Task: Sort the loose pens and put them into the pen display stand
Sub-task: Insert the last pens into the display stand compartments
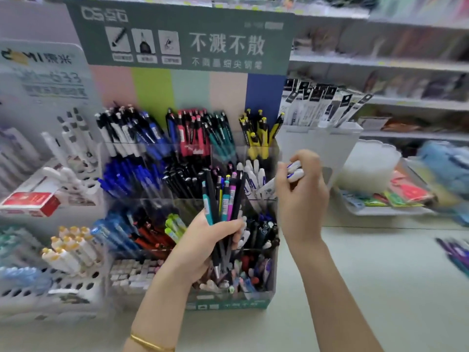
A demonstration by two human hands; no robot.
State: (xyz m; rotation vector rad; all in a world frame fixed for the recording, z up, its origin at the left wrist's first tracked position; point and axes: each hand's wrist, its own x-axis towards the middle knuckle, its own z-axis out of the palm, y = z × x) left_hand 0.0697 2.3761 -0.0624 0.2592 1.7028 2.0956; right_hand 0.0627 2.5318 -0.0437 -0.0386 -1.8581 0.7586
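Pen display stand, the largest thing in view, stood at the back left of a pale green counter. It had a dark green header board above stepped clear compartments packed with blue, black, red, teal and yellow pens. Behind and to the right ran blurred shop shelves stacked with goods. A white marker stand stood just beside the display on its left, with a perforated white holder of capped markers below it. A white refill box stood close on the right. Farther right lay a shallow tray of coloured packets.

The left hand, with a gold bangle on its wrist, was curled round a bundle of loose pens. These were black, teal, pink and yellow, held upright in front of the stand's lower tiers. The right hand was raised at the stand's right edge, its fingers curled round two white pens with blue marks. They were held just beside the compartment of white pens. A few purple pens lay blurred at the counter's right edge.
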